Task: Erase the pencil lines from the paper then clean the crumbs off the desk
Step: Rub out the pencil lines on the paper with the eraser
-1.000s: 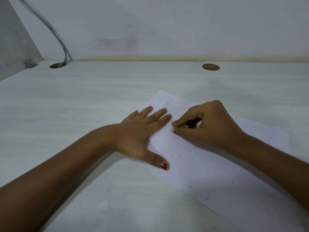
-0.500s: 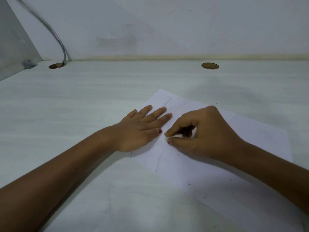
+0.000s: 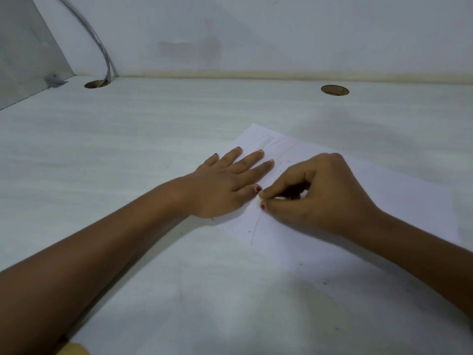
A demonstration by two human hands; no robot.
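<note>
A white sheet of paper (image 3: 399, 201) lies slanted on the pale desk (image 3: 128, 149), with faint curved pencil lines (image 3: 256, 229) and small dark eraser crumbs (image 3: 249, 231) on it. My left hand (image 3: 225, 185) lies flat with fingers spread on the paper's left edge, pressing it down. My right hand (image 3: 312, 196) is curled just to its right, thumb and forefinger pinched on a small white eraser (image 3: 280, 199) that is mostly hidden and pressed to the paper on a pencil line. The pinched fingertips nearly touch my left thumb.
Two round cable holes are cut in the desk at the back, one at the left (image 3: 96, 84) with grey cables (image 3: 102, 52) running into it, one at the right (image 3: 334, 90). A white wall (image 3: 256, 34) closes the back; a panel (image 3: 25, 52) stands at the left.
My right hand has slid toward me and to the left along the pencil line. My left thumb has pulled in from its spread position to lie beside the fingers.
</note>
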